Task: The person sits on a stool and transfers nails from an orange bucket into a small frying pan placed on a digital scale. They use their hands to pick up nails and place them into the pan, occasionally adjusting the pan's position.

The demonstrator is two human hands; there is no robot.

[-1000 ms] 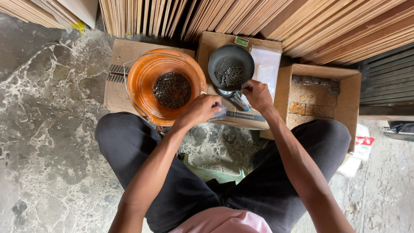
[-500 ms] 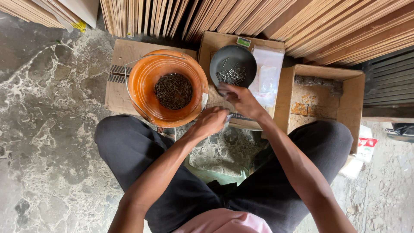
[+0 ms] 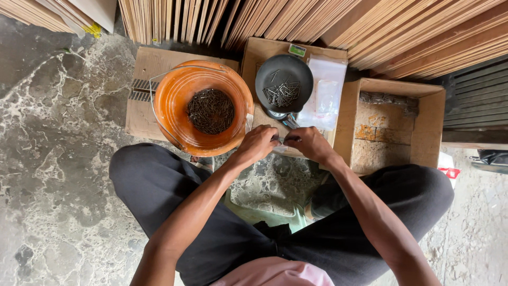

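Observation:
My left hand (image 3: 257, 144) and my right hand (image 3: 306, 143) meet in front of me, both pinching a small clear plastic bag (image 3: 280, 148) between their fingertips. Just beyond them a dark round pan (image 3: 284, 79) with a scatter of small nails rests on a scale, on top of a cardboard box (image 3: 264, 50). To the left an orange bucket (image 3: 177, 98) with a wire handle holds a heap of dark nails (image 3: 211, 109). A stack of clear plastic bags (image 3: 326, 90) lies right of the pan.
An open cardboard box (image 3: 391, 90) stands at the right, a flattened box (image 3: 145, 69) under the bucket. Stacked wooden boards (image 3: 317, 21) lean along the back. I sit on a mottled stone floor (image 3: 58, 132), my knees spread to both sides.
My right hand drew back from the pan toward me and joined the left hand on the small bag. The left hand moved slightly nearer to me.

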